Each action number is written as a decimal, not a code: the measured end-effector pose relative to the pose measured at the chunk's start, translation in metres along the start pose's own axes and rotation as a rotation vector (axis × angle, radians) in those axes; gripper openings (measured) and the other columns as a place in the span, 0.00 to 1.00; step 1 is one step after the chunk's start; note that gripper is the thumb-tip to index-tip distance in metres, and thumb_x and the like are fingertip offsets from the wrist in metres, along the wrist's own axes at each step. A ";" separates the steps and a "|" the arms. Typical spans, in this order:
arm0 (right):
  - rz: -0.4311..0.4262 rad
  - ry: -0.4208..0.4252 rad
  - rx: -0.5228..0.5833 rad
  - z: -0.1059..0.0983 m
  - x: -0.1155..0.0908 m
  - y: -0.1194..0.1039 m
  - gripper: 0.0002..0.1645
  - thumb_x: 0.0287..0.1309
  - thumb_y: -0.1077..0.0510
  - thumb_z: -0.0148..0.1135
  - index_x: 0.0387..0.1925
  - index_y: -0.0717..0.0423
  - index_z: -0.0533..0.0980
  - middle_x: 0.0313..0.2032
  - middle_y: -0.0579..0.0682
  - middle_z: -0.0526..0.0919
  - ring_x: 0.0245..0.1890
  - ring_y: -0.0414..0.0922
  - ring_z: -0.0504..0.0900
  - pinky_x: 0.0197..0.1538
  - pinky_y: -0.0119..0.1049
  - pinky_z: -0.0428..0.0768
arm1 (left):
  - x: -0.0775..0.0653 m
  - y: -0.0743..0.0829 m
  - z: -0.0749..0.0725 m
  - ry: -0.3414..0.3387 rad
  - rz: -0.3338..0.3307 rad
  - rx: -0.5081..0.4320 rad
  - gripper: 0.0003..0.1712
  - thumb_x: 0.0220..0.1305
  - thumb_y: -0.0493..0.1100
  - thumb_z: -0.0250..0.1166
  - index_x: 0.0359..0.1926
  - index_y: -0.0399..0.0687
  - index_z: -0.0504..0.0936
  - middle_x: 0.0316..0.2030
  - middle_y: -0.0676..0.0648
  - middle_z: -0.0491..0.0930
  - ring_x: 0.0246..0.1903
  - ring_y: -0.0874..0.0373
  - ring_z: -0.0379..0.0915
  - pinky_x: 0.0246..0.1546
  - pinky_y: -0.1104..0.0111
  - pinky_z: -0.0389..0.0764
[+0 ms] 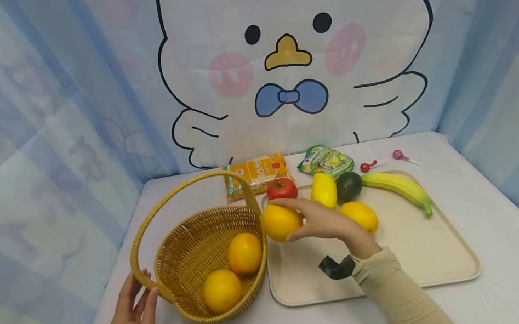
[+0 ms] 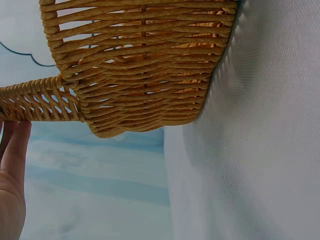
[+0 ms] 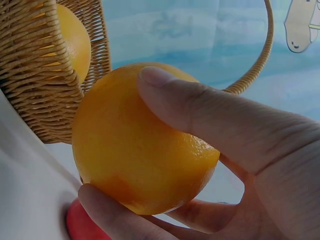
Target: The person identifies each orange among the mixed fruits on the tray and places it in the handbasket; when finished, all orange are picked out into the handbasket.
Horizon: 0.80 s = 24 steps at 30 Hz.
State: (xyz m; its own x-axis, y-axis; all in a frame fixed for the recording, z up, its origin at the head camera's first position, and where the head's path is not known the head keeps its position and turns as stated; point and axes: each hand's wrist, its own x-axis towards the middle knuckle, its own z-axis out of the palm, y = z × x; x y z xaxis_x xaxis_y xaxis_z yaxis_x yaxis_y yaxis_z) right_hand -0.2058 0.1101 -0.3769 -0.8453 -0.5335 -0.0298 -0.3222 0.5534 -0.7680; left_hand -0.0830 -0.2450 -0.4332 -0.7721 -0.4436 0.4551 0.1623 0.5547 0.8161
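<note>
My right hand (image 1: 319, 219) clasps an orange (image 1: 280, 222) beside the basket (image 1: 179, 250), two already inside; my left hand (image 1: 134, 315) pinches the handle (image 1: 211, 174); fruit (image 1: 399, 186) remains on the tray (image 1: 442, 255).

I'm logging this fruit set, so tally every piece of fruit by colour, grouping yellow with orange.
Red: 1 (apple)
Dark green: 1 (avocado)
Yellow or orange: 6 (banana, oval yellow fruit, rounded yellow fruit, two oranges in the basket, one orange in the right hand)
Total: 8
</note>
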 end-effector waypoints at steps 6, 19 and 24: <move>-0.022 -0.006 0.000 0.002 0.000 -0.005 0.47 0.46 0.54 0.73 0.67 0.32 0.62 0.65 0.48 0.69 0.60 0.50 0.69 0.66 0.55 0.71 | 0.000 -0.009 0.001 0.006 0.018 -0.058 0.33 0.57 0.30 0.64 0.64 0.48 0.69 0.55 0.41 0.77 0.52 0.79 0.70 0.47 0.92 0.75; -0.044 -0.012 -0.031 0.006 0.004 -0.012 0.47 0.46 0.52 0.73 0.67 0.31 0.61 0.66 0.44 0.68 0.61 0.48 0.70 0.66 0.52 0.73 | 0.000 0.001 0.000 -0.005 -0.045 0.029 0.35 0.58 0.32 0.64 0.65 0.60 0.68 0.55 0.43 0.77 0.52 0.80 0.69 0.47 0.92 0.75; -0.051 -0.013 -0.028 0.007 0.004 -0.015 0.47 0.47 0.52 0.73 0.67 0.32 0.61 0.65 0.44 0.68 0.58 0.48 0.70 0.62 0.52 0.76 | 0.001 0.001 0.000 -0.002 -0.038 0.032 0.35 0.58 0.32 0.64 0.65 0.60 0.68 0.55 0.42 0.77 0.52 0.80 0.68 0.47 0.92 0.75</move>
State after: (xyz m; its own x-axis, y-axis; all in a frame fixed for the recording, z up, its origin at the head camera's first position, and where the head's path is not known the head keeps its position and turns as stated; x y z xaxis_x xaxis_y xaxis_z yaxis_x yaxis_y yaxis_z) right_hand -0.2014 0.0948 -0.3699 -0.8222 -0.5691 0.0005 -0.3763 0.5429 -0.7508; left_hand -0.0836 -0.2442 -0.4322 -0.7784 -0.4637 0.4231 0.1128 0.5597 0.8210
